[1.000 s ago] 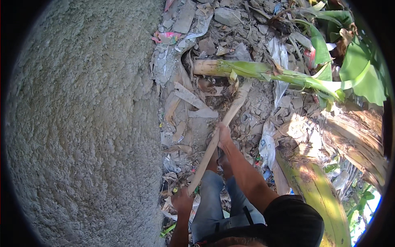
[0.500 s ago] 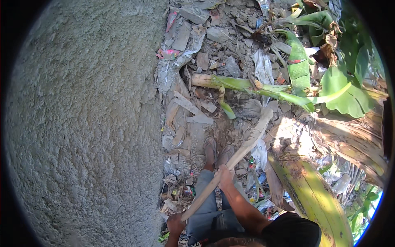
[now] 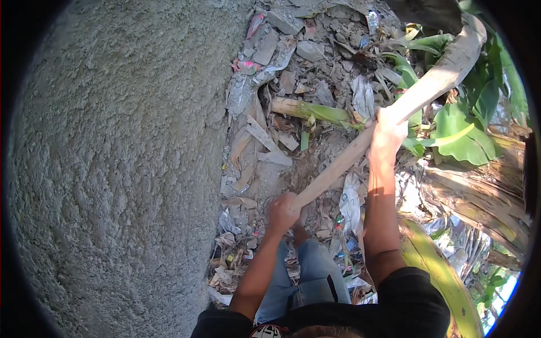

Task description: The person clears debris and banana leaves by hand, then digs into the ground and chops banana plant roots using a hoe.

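Handle [image 3: 389,121] of long wooden tool, clenched by left hand [image 3: 282,211] and right hand [image 3: 387,135], has risen from debris [image 3: 293,107] toward banana leaves [image 3: 462,129], indicating raised swing.

Both hands, left hand [image 3: 280,211] and right hand [image 3: 387,132], clasp a wooden handle [image 3: 360,149].

The long wooden handle [image 3: 389,115] has been swung up from the rubble to the upper right, its far end now raised over the banana leaves [image 3: 462,127]. The right hand [image 3: 387,132] has been lifted high along it, and the left hand [image 3: 282,211] raised too.
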A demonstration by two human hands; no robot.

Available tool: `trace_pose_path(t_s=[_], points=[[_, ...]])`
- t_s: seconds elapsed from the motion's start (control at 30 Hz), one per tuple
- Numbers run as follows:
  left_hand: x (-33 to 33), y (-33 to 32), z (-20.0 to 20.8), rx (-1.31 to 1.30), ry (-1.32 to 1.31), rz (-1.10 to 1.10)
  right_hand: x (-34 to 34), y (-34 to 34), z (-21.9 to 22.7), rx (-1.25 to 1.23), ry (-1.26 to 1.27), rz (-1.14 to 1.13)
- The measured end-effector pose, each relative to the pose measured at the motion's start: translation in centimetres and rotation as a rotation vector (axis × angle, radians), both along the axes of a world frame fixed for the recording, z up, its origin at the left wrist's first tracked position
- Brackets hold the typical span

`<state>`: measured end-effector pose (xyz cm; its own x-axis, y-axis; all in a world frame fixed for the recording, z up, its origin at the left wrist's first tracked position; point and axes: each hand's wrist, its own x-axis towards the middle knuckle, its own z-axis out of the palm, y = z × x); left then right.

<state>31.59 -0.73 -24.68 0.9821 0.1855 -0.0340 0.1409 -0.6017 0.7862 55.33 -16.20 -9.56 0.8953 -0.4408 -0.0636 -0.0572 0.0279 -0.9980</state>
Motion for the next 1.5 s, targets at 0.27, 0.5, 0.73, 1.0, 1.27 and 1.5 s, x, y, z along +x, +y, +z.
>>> trace_pose_path(t_s=[0.27,0.5,0.73,1.0,1.27,1.5], points=[[-6.8,7.2,-8.9,0.032,0.39,0.167,0.3,11.6,-24.7,-0.125,0.365,0.114],[-14.6,4.2,-2.5,0.426,0.886,0.194,-10.6,13.2,-37.0,0.261,0.793,0.322],[-10.6,1.0,-2.5,0.302,0.956,0.098,-6.4,10.0,-37.2,0.24,0.805,0.321],[-13.0,1.1,-2.9,0.241,0.831,0.133,-7.1,8.7,-35.3,0.228,0.731,0.288],[-7.4,0.4,-4.6,0.034,0.309,0.018,-2.2,2.2,-13.7,0.013,0.365,0.005],[12.0,6.3,-6.8,-0.046,0.031,-0.159,11.5,1.5,-9.6,-0.037,-0.024,-0.159]])
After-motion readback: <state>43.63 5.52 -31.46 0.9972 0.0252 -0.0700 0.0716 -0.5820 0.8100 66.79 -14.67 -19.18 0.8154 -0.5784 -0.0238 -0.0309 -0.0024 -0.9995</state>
